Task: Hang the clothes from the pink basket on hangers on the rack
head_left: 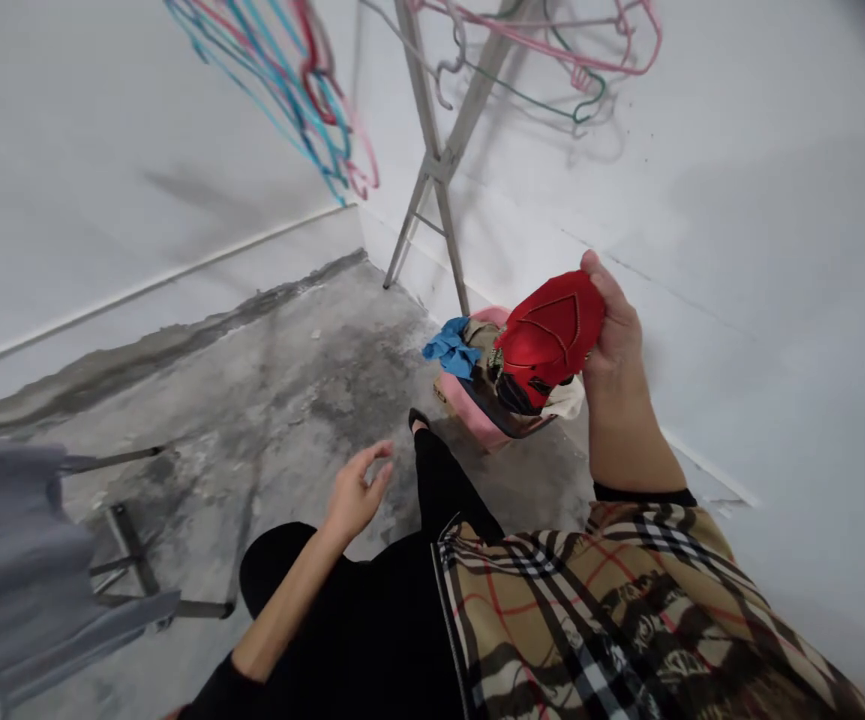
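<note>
Right hand [612,340] is up at the right, near the white wall, fingers closed around a red cap [550,335] with dark stitched seams. Thumb on top, firm grip, cap held above the floor pile. Can't confirm it's a cap from this angle; could be a stiff red garment piece.

Left hand [357,492] is low and centre, half open, fingers loosely curled, holding nothing. Nearest thing is the person's black trouser leg [451,490].

Pile [484,385] sits on the concrete floor [252,400] in the far corner, just below the red cap: blue cloth [448,348], pink cloth [477,412], cream cloth [568,400], all unsorted-looking.

Far corner: metal stand [439,165] with pink and green hangers [552,50]; teal hangers [282,70] to its left. Near left: grey fabric [12,540] over a metal frame [128,550].
</note>
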A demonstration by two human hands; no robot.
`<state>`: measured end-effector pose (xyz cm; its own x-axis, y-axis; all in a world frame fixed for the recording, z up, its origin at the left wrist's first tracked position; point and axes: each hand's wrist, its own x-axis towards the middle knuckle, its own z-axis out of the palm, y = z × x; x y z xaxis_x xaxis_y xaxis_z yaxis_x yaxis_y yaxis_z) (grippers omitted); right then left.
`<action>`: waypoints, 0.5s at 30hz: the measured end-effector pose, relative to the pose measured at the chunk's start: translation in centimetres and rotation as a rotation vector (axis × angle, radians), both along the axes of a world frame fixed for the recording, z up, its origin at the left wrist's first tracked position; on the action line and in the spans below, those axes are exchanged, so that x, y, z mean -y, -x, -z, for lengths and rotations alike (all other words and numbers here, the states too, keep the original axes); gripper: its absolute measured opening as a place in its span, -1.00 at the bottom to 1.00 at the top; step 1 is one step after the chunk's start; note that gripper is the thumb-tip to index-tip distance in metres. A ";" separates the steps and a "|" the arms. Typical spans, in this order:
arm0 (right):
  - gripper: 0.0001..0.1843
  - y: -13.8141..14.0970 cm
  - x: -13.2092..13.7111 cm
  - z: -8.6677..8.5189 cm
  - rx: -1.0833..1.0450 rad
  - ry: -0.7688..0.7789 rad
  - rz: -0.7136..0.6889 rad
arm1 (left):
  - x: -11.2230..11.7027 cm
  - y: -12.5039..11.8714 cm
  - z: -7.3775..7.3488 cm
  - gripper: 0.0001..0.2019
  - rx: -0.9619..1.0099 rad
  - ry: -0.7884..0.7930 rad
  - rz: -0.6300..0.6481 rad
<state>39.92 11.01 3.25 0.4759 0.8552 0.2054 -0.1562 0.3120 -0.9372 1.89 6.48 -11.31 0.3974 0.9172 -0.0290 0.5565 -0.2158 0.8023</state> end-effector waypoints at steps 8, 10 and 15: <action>-0.66 11.6 0.2 -8.5 -0.257 -0.194 -0.448 | -2.0 -0.4 -6.0 -0.19 0.191 -0.248 -0.043; -0.71 13.2 0.0 -9.0 -0.224 -0.165 -0.473 | -2.9 1.0 -7.2 -0.40 0.232 -0.226 -0.113; -0.78 15.3 -0.7 -9.2 -0.013 -0.176 -0.349 | -4.2 7.4 -11.6 -0.71 0.368 -0.177 -0.286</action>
